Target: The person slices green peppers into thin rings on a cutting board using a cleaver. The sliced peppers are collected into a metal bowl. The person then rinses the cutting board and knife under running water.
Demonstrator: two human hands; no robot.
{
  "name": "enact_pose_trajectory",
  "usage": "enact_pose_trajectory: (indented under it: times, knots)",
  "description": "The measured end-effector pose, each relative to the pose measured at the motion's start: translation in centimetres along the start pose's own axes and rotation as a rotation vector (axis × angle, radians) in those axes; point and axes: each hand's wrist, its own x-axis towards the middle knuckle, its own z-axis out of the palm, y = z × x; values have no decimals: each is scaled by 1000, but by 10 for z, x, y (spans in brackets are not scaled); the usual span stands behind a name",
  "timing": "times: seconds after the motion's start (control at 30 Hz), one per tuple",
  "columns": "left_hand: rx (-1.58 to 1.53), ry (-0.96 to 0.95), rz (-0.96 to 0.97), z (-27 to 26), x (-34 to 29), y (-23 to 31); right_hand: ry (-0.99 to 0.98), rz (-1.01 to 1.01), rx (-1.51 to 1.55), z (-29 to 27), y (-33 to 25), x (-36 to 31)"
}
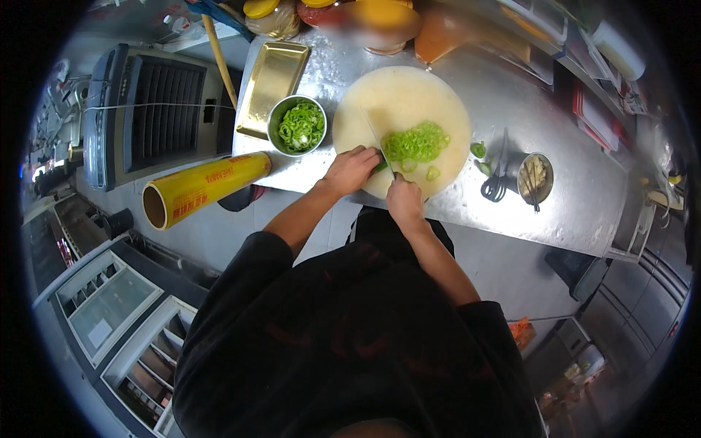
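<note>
A round cream cutting board (358, 91) lies on the steel table in front of me. My right hand (406, 198) is wrapped round the handle of a kitchen knife (374, 136), whose blade points away from me across the board. Left of the blade, my left hand (355, 168) has its fingers curled over the end of a green pepper (380, 165), mostly hidden under the fingertips. A heap of thin green pepper slices (416, 142) lies right of the blade, a few loose pieces nearer me. Beyond my left hand stands a metal bowl (270, 130) holding more green rings (301, 125).
Left on the table (504, 102) are a gold rectangular tray (272, 77) and a big yellow roll (208, 188) jutting past the edge. Right of the board lie green pepper scraps (478, 150), black-handled scissors (494, 188) and a small metal bowl (549, 191). Yellow-lidded jars (272, 20) line the back.
</note>
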Motion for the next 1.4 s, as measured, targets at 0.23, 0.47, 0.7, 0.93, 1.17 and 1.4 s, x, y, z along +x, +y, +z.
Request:
enact_pose_trajectory:
  times: [0.23, 0.47, 0.7, 0.93, 1.17, 1.4]
  knots:
    - [-72, 22, -235, -9, -33, 9, 105, -68, 197, 4, 37, -21]
    - [-116, 143, -499, -4, -39, 5, -106, -106, 208, -13, 86, -37]
    - [-271, 58, -347, 4, -25, 25, -84, -72, 114, -72, 123, -11]
    - [-164, -68, -320, 0, 16, 41, -18, -30, 18, -60, 93, 8]
    - [-36, -16, -342, 4, 34, 41, -8, -26, 10, -92, 49, -27]
    - [-35, -51, -379, 4, 41, 45, -90, -26, -78, -111, 40, -40]
